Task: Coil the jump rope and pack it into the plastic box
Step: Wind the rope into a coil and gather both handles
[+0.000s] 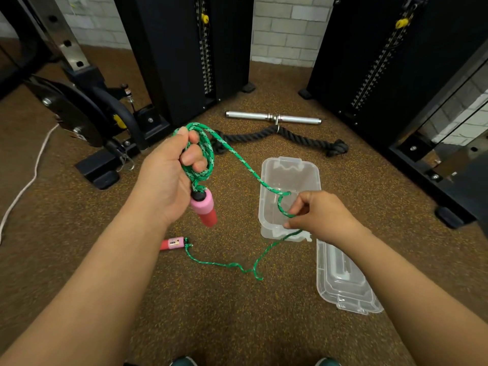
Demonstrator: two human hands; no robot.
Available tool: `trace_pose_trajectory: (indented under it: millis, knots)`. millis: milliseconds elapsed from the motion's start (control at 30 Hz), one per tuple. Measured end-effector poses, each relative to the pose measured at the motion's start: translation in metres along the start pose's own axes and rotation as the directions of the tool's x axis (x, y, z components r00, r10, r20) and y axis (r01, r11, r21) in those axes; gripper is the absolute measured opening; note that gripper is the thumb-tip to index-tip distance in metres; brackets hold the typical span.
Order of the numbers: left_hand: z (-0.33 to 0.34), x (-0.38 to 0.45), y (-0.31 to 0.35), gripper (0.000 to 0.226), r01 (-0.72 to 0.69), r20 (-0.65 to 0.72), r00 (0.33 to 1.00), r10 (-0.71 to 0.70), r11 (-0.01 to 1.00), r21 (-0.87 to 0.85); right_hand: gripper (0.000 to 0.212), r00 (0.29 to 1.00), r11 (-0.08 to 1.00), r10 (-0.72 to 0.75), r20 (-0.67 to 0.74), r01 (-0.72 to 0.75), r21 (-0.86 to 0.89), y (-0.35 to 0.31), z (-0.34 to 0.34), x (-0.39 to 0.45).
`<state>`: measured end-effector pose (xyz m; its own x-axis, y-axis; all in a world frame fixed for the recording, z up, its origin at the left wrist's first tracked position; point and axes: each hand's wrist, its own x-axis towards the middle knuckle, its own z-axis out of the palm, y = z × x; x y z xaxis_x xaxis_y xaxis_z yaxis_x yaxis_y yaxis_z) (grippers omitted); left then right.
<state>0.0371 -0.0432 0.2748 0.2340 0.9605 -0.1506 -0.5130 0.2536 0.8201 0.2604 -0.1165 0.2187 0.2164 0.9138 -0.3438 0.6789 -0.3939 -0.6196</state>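
Observation:
My left hand (169, 175) grips several coils of the green jump rope (237, 157), and one pink handle (204, 208) hangs below that fist. From the coils the rope runs right and down to my right hand (320, 216), which pinches it above the clear plastic box (290, 167). Below my right hand the rope trails loosely across the floor to the second pink handle (173, 243), which lies on the floor. The open box stands on the floor with nothing in it. Its clear lid (343, 283) lies just in front of it to the right.
A black thick rope with a metal bar (273, 118) lies on the brown speckled floor behind the box. Black weight-stack towers (184, 54) stand at the back left and right. A machine base (97, 170) sits at the left, with a white cord (23, 186) beside it.

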Motion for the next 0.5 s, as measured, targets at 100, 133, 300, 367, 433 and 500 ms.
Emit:
trace_pose_trajectory:
  millis: [100,133,300,367,433,500]
  knots:
    - [0.004,-0.003,-0.006,0.025,0.042,0.103,0.993,-0.057,0.99,0.138,0.066,0.995,0.993,-0.086,0.06,0.08,0.087,-0.007,0.004,0.0]
    - [0.007,-0.005,-0.009,0.025,0.049,0.134,0.988,-0.076,0.98,0.195,0.074,0.988,0.977,-0.145,0.046,0.136,0.162,-0.011,0.005,-0.001]
    - [0.023,-0.013,-0.022,0.025,0.074,0.235,0.958,-0.165,0.933,0.354,0.048,0.885,0.789,-0.46,-0.067,0.443,0.426,-0.036,0.008,-0.009]
    - [0.025,-0.014,-0.024,0.025,0.084,0.252,0.95,-0.185,0.928,0.363,0.041,0.855,0.734,-0.515,-0.058,0.475,0.486,-0.037,0.01,-0.01]
    - [0.027,-0.015,-0.025,0.025,0.1,0.261,0.943,-0.208,0.923,0.371,0.044,0.855,0.703,-0.516,-0.058,0.461,0.542,-0.036,0.012,-0.01]
    - [0.026,-0.015,-0.026,0.024,0.116,0.271,0.935,-0.228,0.92,0.373,0.046,0.86,0.688,-0.508,-0.05,0.441,0.576,-0.035,0.012,-0.01]
